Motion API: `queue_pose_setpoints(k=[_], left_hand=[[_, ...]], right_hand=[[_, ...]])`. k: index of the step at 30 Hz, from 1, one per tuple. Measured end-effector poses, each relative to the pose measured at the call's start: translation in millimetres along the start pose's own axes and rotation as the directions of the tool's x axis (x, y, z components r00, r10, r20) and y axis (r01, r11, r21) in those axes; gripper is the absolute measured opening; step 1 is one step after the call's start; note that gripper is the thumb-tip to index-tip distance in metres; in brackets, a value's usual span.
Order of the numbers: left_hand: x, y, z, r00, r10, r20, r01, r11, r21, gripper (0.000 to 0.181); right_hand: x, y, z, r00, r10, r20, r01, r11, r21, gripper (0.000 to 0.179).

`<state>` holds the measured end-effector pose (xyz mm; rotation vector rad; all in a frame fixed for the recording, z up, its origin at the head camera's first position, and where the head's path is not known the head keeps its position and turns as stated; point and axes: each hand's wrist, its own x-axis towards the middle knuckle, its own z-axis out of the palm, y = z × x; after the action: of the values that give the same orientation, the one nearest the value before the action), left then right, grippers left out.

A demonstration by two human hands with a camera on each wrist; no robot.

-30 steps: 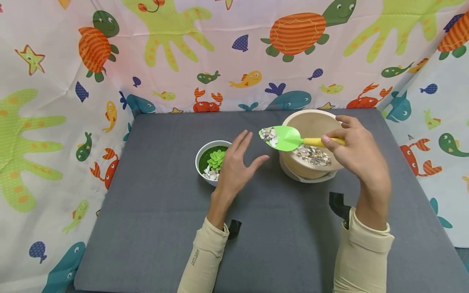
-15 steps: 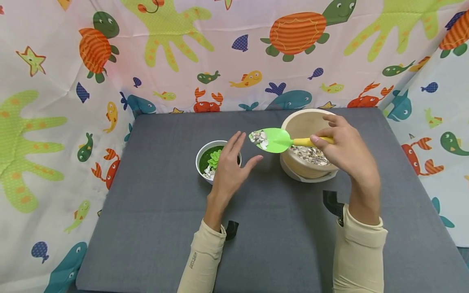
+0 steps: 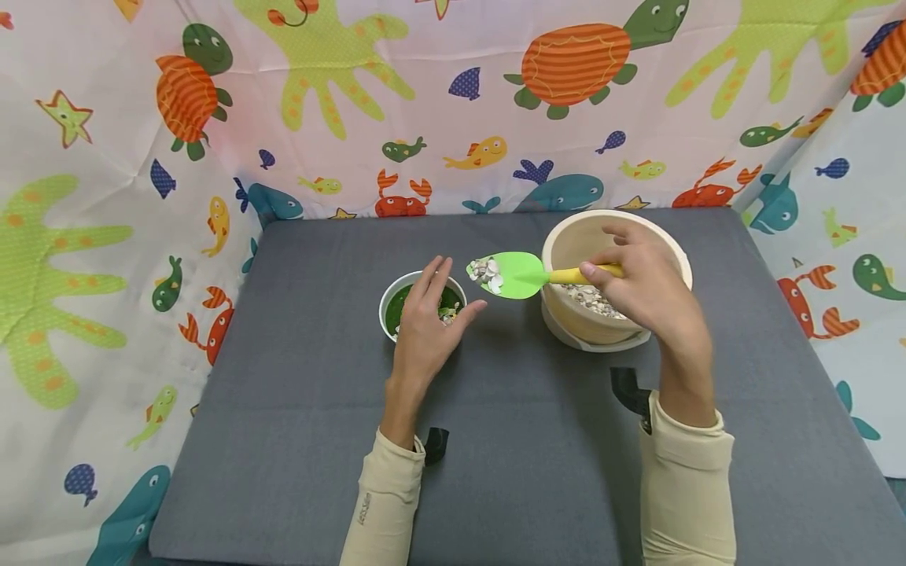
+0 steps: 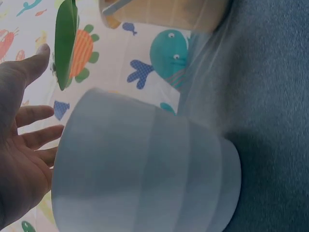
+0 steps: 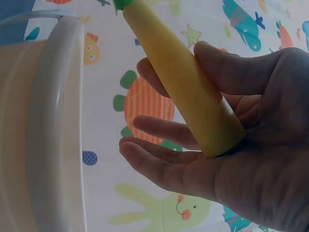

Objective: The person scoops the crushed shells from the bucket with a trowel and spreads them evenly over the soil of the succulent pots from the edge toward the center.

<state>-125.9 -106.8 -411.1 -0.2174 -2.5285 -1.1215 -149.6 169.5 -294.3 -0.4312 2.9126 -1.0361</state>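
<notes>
My right hand (image 3: 647,283) holds a small trowel by its yellow handle (image 5: 181,87), thumb on one side and fingers on the other. The trowel's green blade (image 3: 522,275) lies level, white and grey stone chips (image 3: 485,273) heaped at its tip. My left hand (image 3: 423,330) is open over the near right side of a small white pot (image 3: 387,297), its fingers beside the wall in the left wrist view. Green filling and some pale stones show inside; my left hand covers the rest. Under the trowel handle, a beige bucket (image 3: 681,250) contains more stone chips (image 3: 593,301).
Both containers stand on a grey cloth-covered table (image 3: 283,472), the bucket to the right of the pot. A curtain (image 3: 439,94) printed with sea animals encloses the back and both sides.
My right hand has carried the loaded trowel leftward, from over the bucket toward the pot. My left hand has shifted slightly left, now covering the green succulent in the pot.
</notes>
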Motion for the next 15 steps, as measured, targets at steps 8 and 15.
queue_pose_setpoints(k=[8, 15], left_hand=[[-2.9, -10.6, -7.0, 0.999, -0.029, -0.024, 0.029, 1.0, -0.007, 0.079], [-5.1, -19.9, -14.3, 0.999, -0.044, -0.033, 0.043, 0.999, -0.009, 0.079]], right_hand=[[6.2, -5.5, 5.1, 0.999, 0.02, 0.034, -0.021, 0.999, 0.039, 0.026], [12.0, -13.1, 11.5, 0.999, 0.001, 0.047, -0.004, 0.999, 0.049, 0.026]])
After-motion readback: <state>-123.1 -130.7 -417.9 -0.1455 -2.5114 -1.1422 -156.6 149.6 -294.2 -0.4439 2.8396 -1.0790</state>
